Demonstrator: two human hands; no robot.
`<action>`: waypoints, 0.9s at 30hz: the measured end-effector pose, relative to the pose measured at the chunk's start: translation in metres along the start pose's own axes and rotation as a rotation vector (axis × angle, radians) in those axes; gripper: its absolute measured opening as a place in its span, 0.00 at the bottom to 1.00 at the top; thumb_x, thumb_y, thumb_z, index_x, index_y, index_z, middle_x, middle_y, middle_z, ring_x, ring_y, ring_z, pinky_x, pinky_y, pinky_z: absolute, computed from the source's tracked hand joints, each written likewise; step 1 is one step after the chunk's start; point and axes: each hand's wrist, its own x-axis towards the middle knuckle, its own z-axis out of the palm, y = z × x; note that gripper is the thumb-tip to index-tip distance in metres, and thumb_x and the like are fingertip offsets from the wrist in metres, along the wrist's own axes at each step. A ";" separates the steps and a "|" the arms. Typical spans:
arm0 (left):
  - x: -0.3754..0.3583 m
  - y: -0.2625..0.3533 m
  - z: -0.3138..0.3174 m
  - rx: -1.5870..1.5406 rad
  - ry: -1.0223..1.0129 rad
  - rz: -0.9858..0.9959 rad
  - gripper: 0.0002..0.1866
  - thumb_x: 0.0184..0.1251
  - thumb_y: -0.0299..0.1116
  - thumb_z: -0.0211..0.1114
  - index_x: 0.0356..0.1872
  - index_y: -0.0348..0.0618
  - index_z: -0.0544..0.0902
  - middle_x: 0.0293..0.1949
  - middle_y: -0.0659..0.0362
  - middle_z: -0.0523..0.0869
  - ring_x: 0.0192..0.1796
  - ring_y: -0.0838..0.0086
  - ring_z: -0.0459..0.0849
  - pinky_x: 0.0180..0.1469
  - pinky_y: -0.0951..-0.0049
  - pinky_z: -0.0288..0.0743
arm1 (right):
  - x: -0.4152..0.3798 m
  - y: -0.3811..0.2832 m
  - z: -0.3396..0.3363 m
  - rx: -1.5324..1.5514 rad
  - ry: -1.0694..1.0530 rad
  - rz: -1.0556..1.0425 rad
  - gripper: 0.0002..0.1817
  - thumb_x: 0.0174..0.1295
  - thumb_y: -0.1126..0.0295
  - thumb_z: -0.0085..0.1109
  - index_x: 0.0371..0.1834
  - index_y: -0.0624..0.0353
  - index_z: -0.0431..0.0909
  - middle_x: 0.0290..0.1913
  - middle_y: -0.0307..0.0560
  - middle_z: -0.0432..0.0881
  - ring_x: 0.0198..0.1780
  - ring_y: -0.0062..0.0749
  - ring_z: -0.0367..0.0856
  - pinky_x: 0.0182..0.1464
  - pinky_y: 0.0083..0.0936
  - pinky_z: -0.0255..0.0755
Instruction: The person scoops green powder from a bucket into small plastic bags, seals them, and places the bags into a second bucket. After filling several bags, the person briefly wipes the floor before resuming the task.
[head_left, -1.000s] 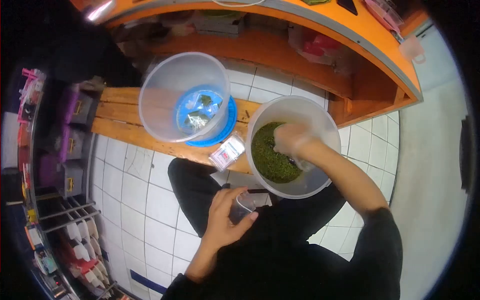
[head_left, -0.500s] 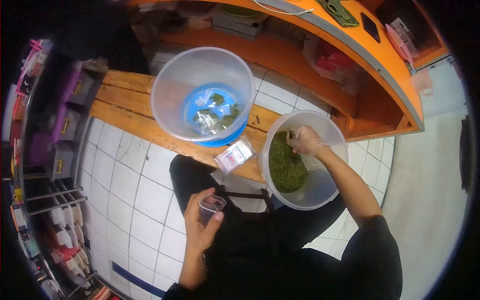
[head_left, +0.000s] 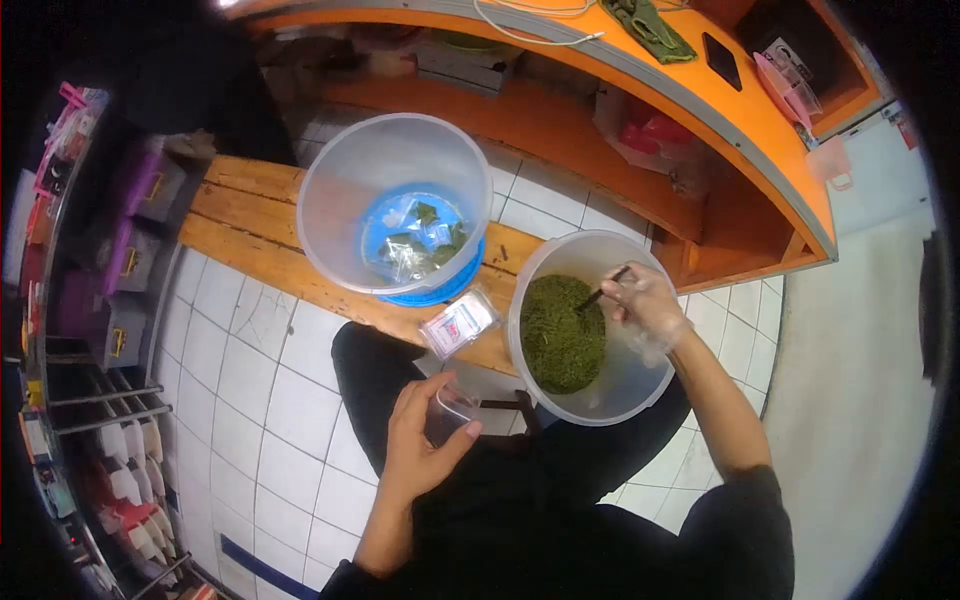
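Observation:
My left hand [head_left: 425, 435] holds a small clear plastic bag [head_left: 452, 408] with its mouth spread open between thumb and fingers. On my right hand [head_left: 645, 308] is a clear plastic glove, and its fingers pinch a dark thin-handled utensil [head_left: 603, 293]. The utensil's lower end reaches the green shredded material [head_left: 562, 335] inside the right translucent tub [head_left: 655, 385]. A second translucent tub [head_left: 325, 220] stands on the bench, with small filled packets [head_left: 410, 255] in its blue bottom. Beside it lies a pack of clear bags with a printed label [head_left: 460, 322].
A wooden bench [head_left: 240, 215] runs under the tubs. The orange counter [head_left: 780, 150] curves behind, carrying a phone [head_left: 722, 60], green cloth [head_left: 650, 28] and white cable [head_left: 540, 38]. Drawers [head_left: 125, 325] and a rack stand left. Someone in dark clothing [head_left: 210, 80] is at upper left.
My right hand has lifted from the green material and turned, and the dark utensil now shows. My left hand has shifted slightly right with the bag. The whole view has shifted a little.

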 end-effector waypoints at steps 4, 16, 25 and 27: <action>0.018 0.016 0.016 0.233 -0.066 0.145 0.33 0.55 0.33 0.78 0.64 0.38 0.78 0.45 0.52 0.80 0.50 0.63 0.80 0.55 0.66 0.72 | -0.051 -0.007 -0.019 0.114 0.164 -0.087 0.09 0.68 0.68 0.70 0.44 0.58 0.80 0.34 0.39 0.84 0.22 0.19 0.75 0.25 0.17 0.69; 0.059 0.057 0.075 0.577 -0.122 0.459 0.34 0.55 0.44 0.77 0.63 0.41 0.79 0.46 0.52 0.82 0.48 0.57 0.78 0.54 0.59 0.68 | -0.110 0.000 -0.023 0.439 0.356 -0.157 0.14 0.67 0.64 0.71 0.45 0.61 0.79 0.35 0.42 0.85 0.19 0.17 0.72 0.21 0.15 0.65; 0.072 0.037 0.131 0.323 0.007 0.634 0.34 0.57 0.41 0.78 0.63 0.39 0.78 0.46 0.50 0.84 0.46 0.56 0.82 0.51 0.59 0.72 | -0.160 -0.003 -0.008 0.511 0.183 -0.328 0.09 0.66 0.76 0.67 0.43 0.65 0.75 0.48 0.59 0.89 0.22 0.23 0.83 0.24 0.17 0.78; 0.064 0.031 0.128 0.043 0.063 0.546 0.33 0.57 0.40 0.78 0.63 0.38 0.78 0.45 0.48 0.84 0.46 0.54 0.83 0.51 0.57 0.74 | -0.162 -0.003 -0.029 0.558 0.265 -0.456 0.09 0.65 0.77 0.67 0.42 0.65 0.75 0.47 0.59 0.89 0.22 0.23 0.82 0.23 0.16 0.77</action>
